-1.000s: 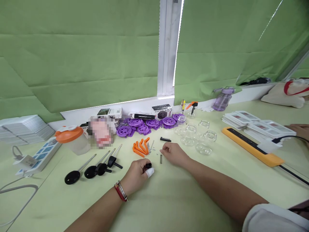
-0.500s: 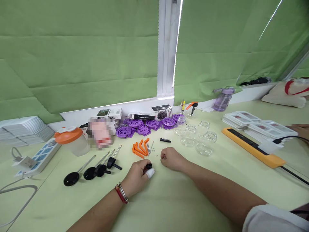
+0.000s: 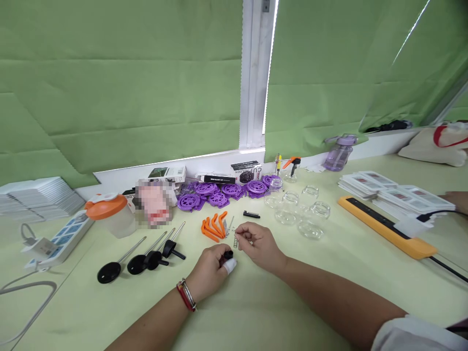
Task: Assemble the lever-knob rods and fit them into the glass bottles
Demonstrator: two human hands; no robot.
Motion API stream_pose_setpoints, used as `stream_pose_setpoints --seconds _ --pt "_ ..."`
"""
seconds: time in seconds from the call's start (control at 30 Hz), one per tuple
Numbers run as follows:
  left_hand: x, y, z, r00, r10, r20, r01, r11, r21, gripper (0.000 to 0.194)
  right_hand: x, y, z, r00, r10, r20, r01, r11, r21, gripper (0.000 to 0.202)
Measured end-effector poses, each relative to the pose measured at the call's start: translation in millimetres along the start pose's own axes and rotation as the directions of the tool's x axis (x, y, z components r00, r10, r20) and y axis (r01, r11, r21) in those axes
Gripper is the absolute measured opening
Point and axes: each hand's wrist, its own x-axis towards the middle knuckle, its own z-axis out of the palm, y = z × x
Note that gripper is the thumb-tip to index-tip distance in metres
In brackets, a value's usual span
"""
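Your pale green table (image 3: 248,302) is pretty packed: black plungers (image 3: 108,272) and orange handles (image 3: 212,228) nearer you, purple lids (image 3: 188,201) behind, glass jars (image 3: 287,218) and card stacks (image 3: 402,199) rightward.

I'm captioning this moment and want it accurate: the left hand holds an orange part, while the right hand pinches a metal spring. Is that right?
Not quite: the head view shows that the left hand holds a black part, not an orange one. The right hand does pinch a metal spring.
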Motion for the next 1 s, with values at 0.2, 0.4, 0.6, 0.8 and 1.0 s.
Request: stream_pose_setpoints --seconds 0.2,0.4,0.6,0.8,1.0 --pt "0.4 -1.5 1.5 0.999 0.035 -0.002 -0.035 0.999 -0.024 0.015 -5.9 1.6 5.1 0.986 -0.157 0.063 0.165 0.977 -0.135 0.008" --pt "0.3 -1.0 1.0 0.999 0.049 0.004 -0.049 0.999 -0.024 0.012 -6.8 0.7 2.8 0.957 -0.260 0.129 0.282 0.938 -0.200 0.008" --pt "0.8 0.6 -0.2 0.998 0.059 0.015 -0.059 0.998 0.006 0.013 -8.1 -5.0 2.0 0.933 -0.320 0.162 0.347 0.921 -0.179 0.009" --pt "0.6 2.0 -0.9 0.997 0.069 0.021 -0.069 0.998 0.003 0.014 -7.6 -2.9 2.7 0.924 -0.330 0.196 0.367 0.909 -0.200 0.010" --pt "0.7 2.1 -3.2 0.998 0.055 0.018 -0.055 0.998 -0.016 0.009 -10.3 9.2 4.6 0.887 -0.340 0.312 0.413 0.886 -0.208 0.011"
